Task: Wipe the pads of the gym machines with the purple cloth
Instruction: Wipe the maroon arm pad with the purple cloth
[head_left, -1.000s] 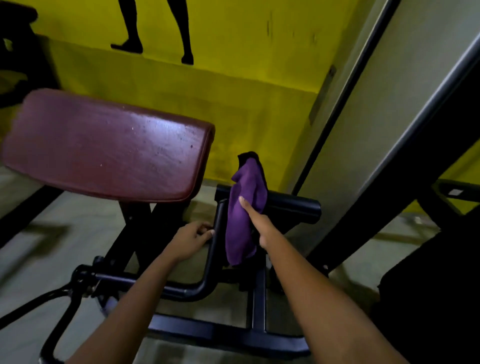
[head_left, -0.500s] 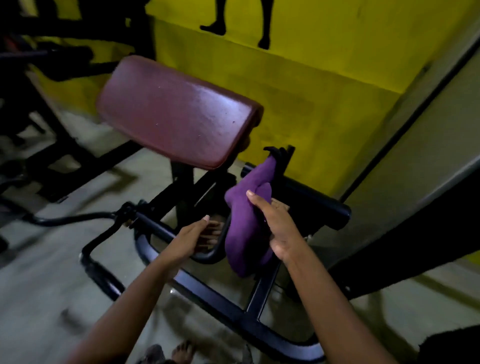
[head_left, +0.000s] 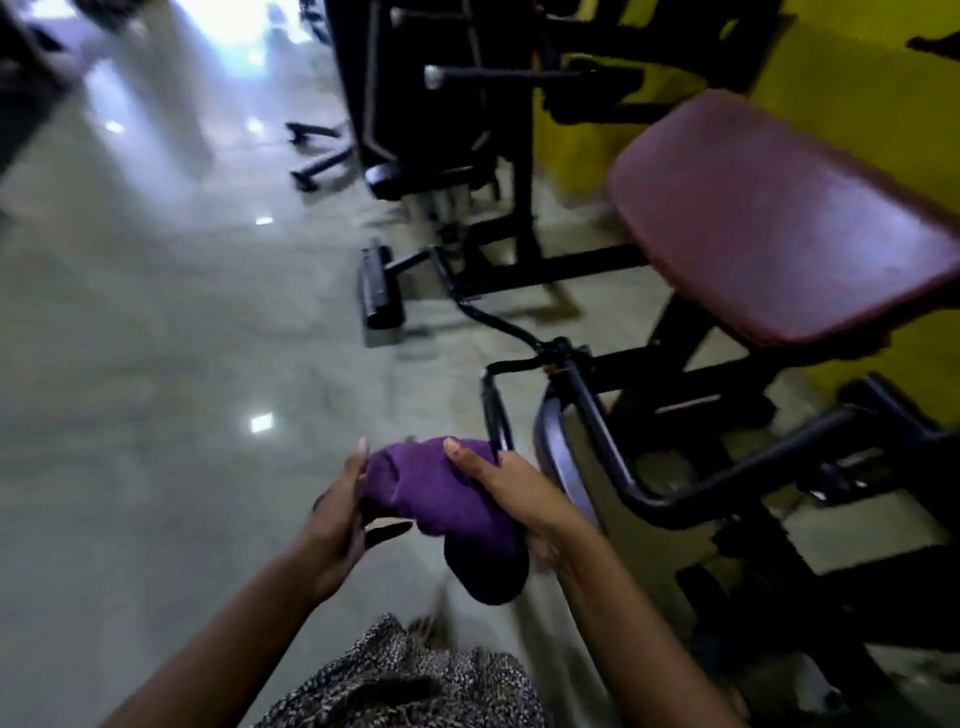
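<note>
— Quick, where's the cloth rn?

— Bunched purple cloth (head_left: 441, 499) is between my two hands, out in front of my waist, over the glossy grey floor (head_left: 156, 338). Not touching any machine.

— Both hands on it?

— Yep. My left hand (head_left: 337, 519) is pressed flat against the cloth's left side, fingers pointing fwd, thumb sticking out under it. My right hand (head_left: 511, 488) is clamped over the top right part, thumb lying across the fabric, other fingers wrapped underneath (can't see them properly, they're blurred). The lower end of the cloth sags down in a dark lump below my right wrist.

— And the pad?

— The maroon padded rectangular cushion (head_left: 769, 228) is up to my right, tilted, well apart from the cloth, yellow wall (head_left: 857, 62) behind it. It sits on a black metal frame (head_left: 675, 358). A curved black tube handle (head_left: 597, 415) of that frame comes down just beside my right hand; whether they touch, can't tell.

— Anything else nearby?

— More black machines (head_left: 441, 93) further back along the wall, plus a short black roller bar (head_left: 382, 286) low to the floor. My speckled black-and-white clothing (head_left: 405, 680) shows at the bottom edge. Whole view's pretty smeared, so fine detail's a no-go.
</note>
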